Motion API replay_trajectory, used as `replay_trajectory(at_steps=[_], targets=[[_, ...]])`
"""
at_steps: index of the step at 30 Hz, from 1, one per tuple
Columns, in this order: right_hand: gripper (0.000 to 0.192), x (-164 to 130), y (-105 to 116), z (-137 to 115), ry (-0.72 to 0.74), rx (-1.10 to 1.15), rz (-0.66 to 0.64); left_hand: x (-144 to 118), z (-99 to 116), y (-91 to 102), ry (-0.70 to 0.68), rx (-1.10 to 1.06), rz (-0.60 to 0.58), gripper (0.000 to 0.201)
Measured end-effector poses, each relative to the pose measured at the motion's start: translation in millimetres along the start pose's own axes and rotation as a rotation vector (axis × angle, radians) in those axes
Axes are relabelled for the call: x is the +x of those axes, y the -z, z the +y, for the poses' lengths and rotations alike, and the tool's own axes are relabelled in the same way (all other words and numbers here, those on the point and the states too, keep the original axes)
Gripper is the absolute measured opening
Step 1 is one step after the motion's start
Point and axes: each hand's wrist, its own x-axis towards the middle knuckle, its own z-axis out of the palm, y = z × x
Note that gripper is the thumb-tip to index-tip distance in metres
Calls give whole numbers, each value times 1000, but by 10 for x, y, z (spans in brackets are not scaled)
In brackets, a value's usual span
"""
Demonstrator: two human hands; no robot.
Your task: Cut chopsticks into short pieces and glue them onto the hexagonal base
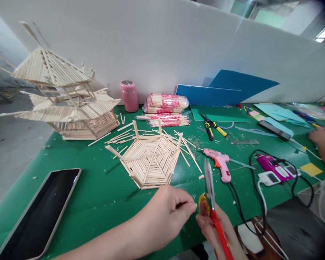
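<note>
while hexagonal stick panel point(151, 159) lies flat, unwalled: left hand point(165, 213) fingers pinching stick stub; right hand point(219, 234) fingers gripping scissors point(209, 187); pagoda model point(65, 97) stands complete.

- Left hand point(165, 209) and forearm were bare; no sleeve was visible up to the frame edge.
- Right hand point(219, 231) was bare as well; its wrist was cut off by the bottom edge.
- No glove, ring, watch or bracelet showed on either hand.
- Fingernails were short and unpainted where visible.
</note>
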Motion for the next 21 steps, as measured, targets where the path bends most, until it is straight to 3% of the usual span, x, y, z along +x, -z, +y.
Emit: replay_trajectory(at_steps=[7, 11, 13, 17, 19, 21], targets=[[30, 235, 307, -59, -126, -99, 156, -74, -162, -12, 41, -180, 104, 26], [38, 352, 505, 85, -121, -589, 186, -116, -302, -26, 113, -181, 148, 32], [41, 381, 608, 145, -44, -858, 172, -137, -338, -15, 149, -138, 158, 36], [43, 373, 750, 74, 176, -1088, 196, -179, -408, 9, 151, -65, 147, 35], [38, 340, 711, -69, 268, -1074, 269, -196, -445, -3, 109, -17, 133, 32], [24, 293, 564, -241, 390, -888, 272, -207, -472, -34, 52, 56, 131, 30]])
